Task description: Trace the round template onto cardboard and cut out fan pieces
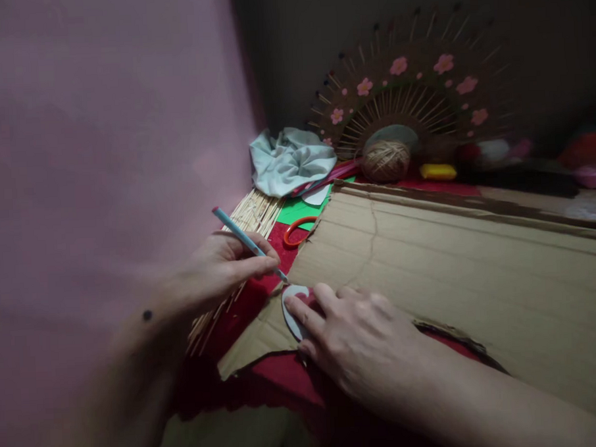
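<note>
- Cutout (291,316), pale, curved: flat on the cardboard (452,263), near its left edge, just above the gap cut in its near edge.
- Right hand (362,333): fingers spread and slightly bent, gripping nothing; index finger on the cutout, thumb at its lower edge. Presumably pressed down to keep the piece from sliding.
- Pen (239,232), blue: slanted, tip down at the cutout's upper edge, probably so the point can meet the outline.
- Left hand (235,259): fingers closed around the pen low on the barrel, likely for control of the tip.
- Red cloth (280,382): under the cardboard, visible through the gap and past the left edge.
- Orange ring (285,237): at the cardboard's left edge, partly covered; perhaps a scissor handle, blades unseen.
- Sticks (251,215): bundle beyond the left edge, partly behind the left hand.
- Fan (398,66): behind the cardboard's far edge, dim toward its right side.
- Obscured: the cutout's right part, beneath the right hand; any drawn line, too small to tell; the cardboard's right end, out of frame.
</note>
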Tool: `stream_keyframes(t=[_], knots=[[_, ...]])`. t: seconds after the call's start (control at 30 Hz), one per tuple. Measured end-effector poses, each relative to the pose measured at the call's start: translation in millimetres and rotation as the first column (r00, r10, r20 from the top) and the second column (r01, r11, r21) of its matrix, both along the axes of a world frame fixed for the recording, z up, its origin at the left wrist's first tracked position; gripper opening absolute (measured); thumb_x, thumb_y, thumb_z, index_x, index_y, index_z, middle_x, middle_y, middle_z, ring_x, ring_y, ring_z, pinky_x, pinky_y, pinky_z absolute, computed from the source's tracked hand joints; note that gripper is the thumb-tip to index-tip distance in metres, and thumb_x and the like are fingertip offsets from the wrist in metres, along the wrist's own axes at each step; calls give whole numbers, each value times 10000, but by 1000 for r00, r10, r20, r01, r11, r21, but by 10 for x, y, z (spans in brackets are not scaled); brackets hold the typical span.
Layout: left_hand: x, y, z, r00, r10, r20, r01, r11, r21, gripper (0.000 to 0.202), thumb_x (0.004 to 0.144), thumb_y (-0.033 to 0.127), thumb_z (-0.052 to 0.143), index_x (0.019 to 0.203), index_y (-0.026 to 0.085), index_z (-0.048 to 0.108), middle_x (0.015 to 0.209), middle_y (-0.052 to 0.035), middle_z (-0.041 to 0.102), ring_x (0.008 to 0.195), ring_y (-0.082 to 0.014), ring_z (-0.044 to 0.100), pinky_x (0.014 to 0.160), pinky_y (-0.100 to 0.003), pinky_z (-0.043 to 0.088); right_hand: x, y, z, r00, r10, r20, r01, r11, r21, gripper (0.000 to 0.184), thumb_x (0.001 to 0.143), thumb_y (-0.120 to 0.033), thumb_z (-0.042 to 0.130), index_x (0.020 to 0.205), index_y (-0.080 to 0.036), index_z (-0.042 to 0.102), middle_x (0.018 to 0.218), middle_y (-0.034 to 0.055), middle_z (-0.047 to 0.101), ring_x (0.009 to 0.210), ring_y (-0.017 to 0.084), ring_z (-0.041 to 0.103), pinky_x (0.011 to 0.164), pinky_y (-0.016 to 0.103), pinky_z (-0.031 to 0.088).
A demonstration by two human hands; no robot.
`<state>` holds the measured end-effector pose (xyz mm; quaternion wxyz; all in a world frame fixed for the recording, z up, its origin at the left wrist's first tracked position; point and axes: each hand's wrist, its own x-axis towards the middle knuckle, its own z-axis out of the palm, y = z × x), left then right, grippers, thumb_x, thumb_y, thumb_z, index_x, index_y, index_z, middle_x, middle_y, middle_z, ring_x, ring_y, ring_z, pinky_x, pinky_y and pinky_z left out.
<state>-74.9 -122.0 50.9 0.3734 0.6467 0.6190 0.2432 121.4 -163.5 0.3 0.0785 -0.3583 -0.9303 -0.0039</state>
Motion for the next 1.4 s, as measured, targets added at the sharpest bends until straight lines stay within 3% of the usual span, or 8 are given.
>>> stream_keyframes(t=[0.23, 0.5, 0.7, 0.97, 1.03, 1.2, 1.3, 1.4], knots=[[98, 2, -90, 990, -31, 136, 29, 999, 18, 89, 707, 254, 634, 703, 166, 628, 636, 25, 608, 628, -103, 550, 612, -219, 428, 3, -8, -6, 1000, 4, 0, -4, 1000, -3, 334, 919, -390, 312, 1193, -231, 417, 909, 60, 533, 698, 223, 537, 535, 352, 378], [308, -82, -106, 921, 94, 377, -24, 982, -186, 109, 708, 254, 637, 728, 166, 577, 584, 25, 583, 531, -106, 547, 493, -213, 417, -6, 5, -25, 1000, 1, -2, -1, 1000, -20, 320, 917, -399, 310, 1175, -257, 436, 901, 49, 537, 678, 213, 531, 524, 340, 356], [92, -14, -111, 978, 59, 198, -52, 998, -37, 101, 673, 254, 670, 675, 163, 625, 619, 19, 612, 608, -102, 564, 587, -208, 442, 10, 9, -26, 1000, 3, -9, -2, 1000, 10, 353, 911, -406, 333, 1214, -246, 418, 935, 56, 543, 677, 209, 528, 513, 342, 345], [-133, -59, -38, 984, 140, 110, -133, 989, -68, 121, 630, 285, 701, 652, 183, 641, 573, 29, 620, 558, -101, 556, 523, -192, 424, 5, -1, -8, 1000, 4, -16, -4, 1000, 14, 326, 909, -387, 355, 1195, -251, 433, 918, 45, 546, 681, 201, 535, 514, 336, 349], [-139, -105, 21, 981, 165, 104, -163, 986, -21, 109, 628, 279, 707, 629, 186, 649, 565, 32, 617, 559, -97, 555, 515, -179, 424, 5, -2, -1, 1000, 7, -16, -7, 1000, 6, 322, 910, -379, 356, 1195, -251, 433, 922, 44, 546, 691, 207, 539, 517, 341, 361], [-16, -180, 116, 969, 185, 161, -215, 957, 193, 81, 643, 267, 725, 690, 213, 688, 644, 30, 677, 651, -109, 605, 587, -165, 462, -16, -14, 1, 1000, -6, -13, 7, 1000, 10, 338, 903, -383, 362, 1192, -225, 438, 892, 53, 544, 684, 224, 540, 541, 368, 401], [155, -171, 75, 978, 99, 185, -133, 974, 185, 87, 673, 279, 710, 725, 212, 689, 698, 26, 696, 700, -117, 621, 639, -175, 479, -30, -34, -5, 1000, -7, -19, 8, 999, 34, 336, 904, -353, 354, 1182, -193, 454, 870, 68, 547, 668, 224, 537, 538, 373, 412], [363, -153, 18, 963, 53, 265, -75, 995, 72, 112, 677, 292, 706, 747, 208, 681, 686, 24, 684, 657, -116, 612, 584, -186, 477, -38, -43, 3, 999, 23, -25, -22, 999, 43, 327, 901, -342, 350, 1131, -162, 496, 851, 90, 562, 672, 227, 541, 538, 370, 419]])
